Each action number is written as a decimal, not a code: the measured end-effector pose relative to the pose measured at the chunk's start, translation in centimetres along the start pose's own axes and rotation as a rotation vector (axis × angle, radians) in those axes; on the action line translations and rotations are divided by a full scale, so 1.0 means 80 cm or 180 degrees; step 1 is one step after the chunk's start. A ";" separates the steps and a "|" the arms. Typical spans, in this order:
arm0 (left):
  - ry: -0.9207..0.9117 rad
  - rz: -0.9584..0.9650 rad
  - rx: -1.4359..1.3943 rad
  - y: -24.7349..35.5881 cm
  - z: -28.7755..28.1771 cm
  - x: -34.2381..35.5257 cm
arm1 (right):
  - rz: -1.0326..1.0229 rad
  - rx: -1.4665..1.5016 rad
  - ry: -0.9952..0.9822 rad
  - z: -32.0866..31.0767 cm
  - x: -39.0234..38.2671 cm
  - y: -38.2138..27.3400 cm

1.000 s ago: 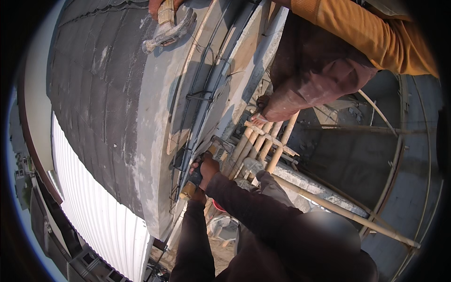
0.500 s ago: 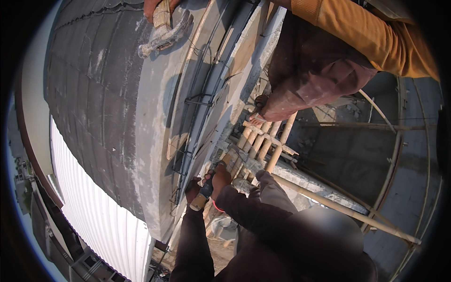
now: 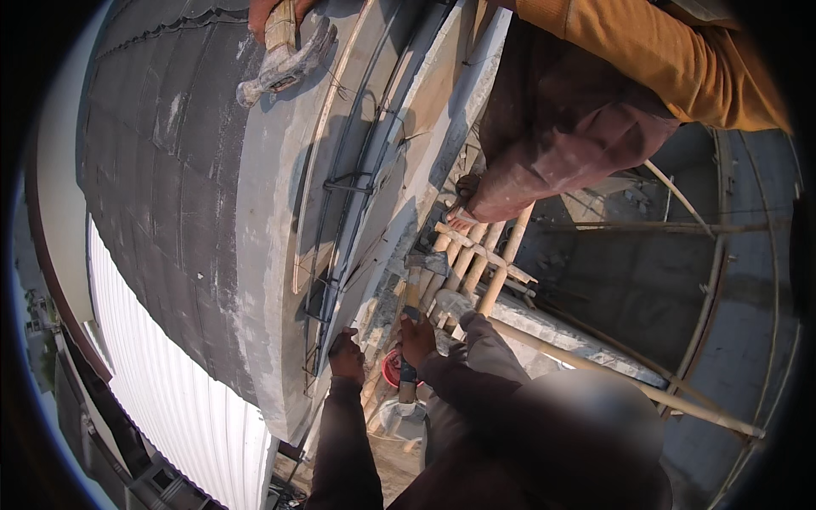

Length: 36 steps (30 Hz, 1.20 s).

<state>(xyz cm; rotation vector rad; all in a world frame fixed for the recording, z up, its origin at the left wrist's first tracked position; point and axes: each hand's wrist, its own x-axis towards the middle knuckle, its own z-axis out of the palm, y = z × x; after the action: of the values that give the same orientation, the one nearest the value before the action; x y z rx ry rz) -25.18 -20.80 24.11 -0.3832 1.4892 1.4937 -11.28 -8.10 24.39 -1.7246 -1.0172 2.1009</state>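
Note:
My right hand [image 3: 416, 342] is wrapped round the wooden handle of a hammer [image 3: 427, 262]. Its metal head points away from me, over the bamboo, and the dark-wrapped handle end sticks out below my fist. To its left, my left hand [image 3: 347, 357] is up against the edge of the formwork board [image 3: 371, 270], fingers curled together; whether something small is between them I cannot make out. Thin steel rebar [image 3: 338, 217] with tied stirrups runs inside the formwork, just beyond my left hand.
A co-worker in an orange sleeve [image 3: 629, 59] stands ahead on bamboo poles [image 3: 476, 255]; their hand grips a claw hammer [image 3: 285, 68] over the concrete ledge [image 3: 270, 212]. Dark roofing [image 3: 170, 170] and a white corrugated sheet [image 3: 170, 365] lie left. Below are a red bucket [image 3: 391, 367] and a long pole [image 3: 629, 378].
My right hand has moved right, away from my left hand, and the hammer has swung more upright in view. The red bucket now shows between my hands.

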 end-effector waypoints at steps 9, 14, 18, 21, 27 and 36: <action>-0.0202 0.0465 0.0441 -0.017 -0.021 -0.011 | -0.1495 -0.1891 -0.0198 -0.102 0.069 0.059; -0.0083 0.0218 0.0012 -0.007 -0.009 -0.015 | -0.1879 -0.1345 0.0223 -0.050 0.142 0.058; 0.0303 0.0268 0.0052 0.003 0.017 -0.026 | -0.2601 -0.0643 0.0036 -0.032 0.187 0.047; 0.0532 0.0347 0.0124 0.005 0.023 -0.026 | -0.2946 -0.0333 -0.0130 -0.020 0.206 0.040; 0.0670 0.0445 0.0446 0.008 0.038 -0.024 | -0.2426 -0.0502 -0.0141 -0.011 0.233 0.056; 0.0658 0.0496 0.0525 0.004 0.035 -0.024 | -0.2661 -0.0837 -0.0199 0.001 0.226 0.032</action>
<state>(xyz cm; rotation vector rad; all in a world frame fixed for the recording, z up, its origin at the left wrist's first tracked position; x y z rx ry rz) -23.38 -19.02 26.40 -0.3363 1.8285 1.4726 -15.75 0.54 8.95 -1.0195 -1.7108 1.5183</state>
